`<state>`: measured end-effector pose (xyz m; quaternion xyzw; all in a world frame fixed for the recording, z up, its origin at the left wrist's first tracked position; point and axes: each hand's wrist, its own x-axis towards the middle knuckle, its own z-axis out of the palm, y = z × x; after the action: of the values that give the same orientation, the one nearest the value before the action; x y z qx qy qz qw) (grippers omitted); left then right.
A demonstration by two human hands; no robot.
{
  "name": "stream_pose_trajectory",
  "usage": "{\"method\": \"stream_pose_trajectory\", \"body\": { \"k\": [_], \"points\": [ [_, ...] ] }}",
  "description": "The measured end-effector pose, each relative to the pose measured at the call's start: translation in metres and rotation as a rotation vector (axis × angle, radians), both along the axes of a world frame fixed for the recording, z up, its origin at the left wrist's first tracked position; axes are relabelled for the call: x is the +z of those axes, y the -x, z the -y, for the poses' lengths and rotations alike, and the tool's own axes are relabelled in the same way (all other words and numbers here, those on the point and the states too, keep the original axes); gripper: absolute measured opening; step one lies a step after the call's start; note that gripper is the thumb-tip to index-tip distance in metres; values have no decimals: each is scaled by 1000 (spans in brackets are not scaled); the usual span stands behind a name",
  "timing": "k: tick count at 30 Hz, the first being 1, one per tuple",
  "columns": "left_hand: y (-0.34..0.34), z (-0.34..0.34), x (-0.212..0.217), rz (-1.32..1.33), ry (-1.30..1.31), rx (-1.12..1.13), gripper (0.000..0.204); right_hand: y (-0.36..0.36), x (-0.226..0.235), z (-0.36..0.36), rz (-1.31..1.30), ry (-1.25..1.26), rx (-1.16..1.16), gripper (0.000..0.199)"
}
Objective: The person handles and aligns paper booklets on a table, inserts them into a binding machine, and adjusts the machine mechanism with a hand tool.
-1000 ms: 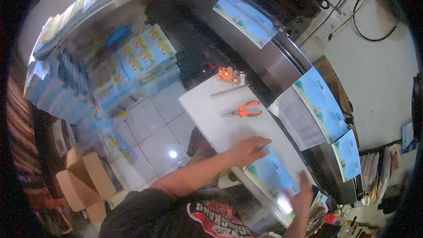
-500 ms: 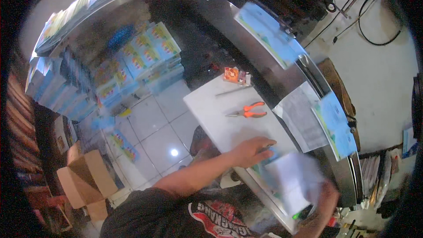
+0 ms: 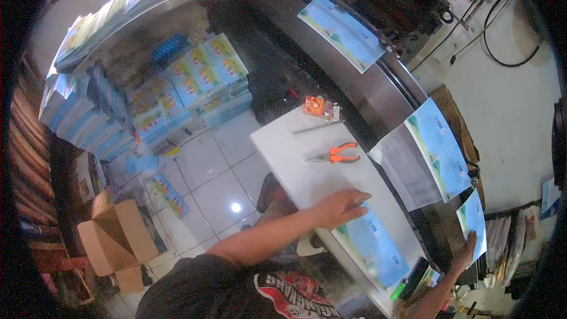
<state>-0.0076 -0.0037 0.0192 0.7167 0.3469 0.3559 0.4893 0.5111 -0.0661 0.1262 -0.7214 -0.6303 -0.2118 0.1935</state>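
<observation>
My left hand [image 3: 341, 209] lies at the top edge of a blue printed sheet [image 3: 375, 248] on the white tabletop, its thumb and forefinger apart. Out at the right, my right hand [image 3: 463, 260] grips the lower edge of another blue sheet [image 3: 472, 221], which overlaps the metal rail; some fingers are hidden. Farther along the rail lie a second blue sheet [image 3: 443, 147] and a third [image 3: 342, 31]. Orange-handled pliers [image 3: 336, 153] rest on the white tabletop [image 3: 295, 159] beyond my left hand.
A small orange-and-white box [image 3: 321, 106] and a thin metal rod [image 3: 318, 127] sit at the tabletop's far end. Near my right wrist are a black object [image 3: 418, 276] and a green lighter-like item [image 3: 399, 290]. Tall printed stacks [image 3: 198, 77] and an open carton [image 3: 121, 239] stand left.
My right hand has swung right, bringing a sheet from above the tabletop to the rail. Sheets on the rail have shifted up and left. My left hand has barely moved.
</observation>
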Motion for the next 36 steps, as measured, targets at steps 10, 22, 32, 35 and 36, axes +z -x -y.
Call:
{"method": "stream_pose_trajectory", "body": {
  "k": [10, 22, 32, 35, 36],
  "points": [
    [1, 3, -5, 1, -72, 65, 53, 203, -10, 41, -332, 447, 170, 59],
    [-2, 0, -11, 57, -84, 90, 51, 257, -1, 72, -388, 883, 245, 47],
    [1, 1, -2, 85, -42, 63, 50, 28, 114, 16, 203, -318, -71, 40],
    [-1, 2, -2, 66, -49, 83, 51, -21, 72, -12, 5, -250, 19, 42],
    [0, 2, -4, 64, -52, 84, 51, -23, 57, -20, -339, -146, 137, 42]
  ]
}}
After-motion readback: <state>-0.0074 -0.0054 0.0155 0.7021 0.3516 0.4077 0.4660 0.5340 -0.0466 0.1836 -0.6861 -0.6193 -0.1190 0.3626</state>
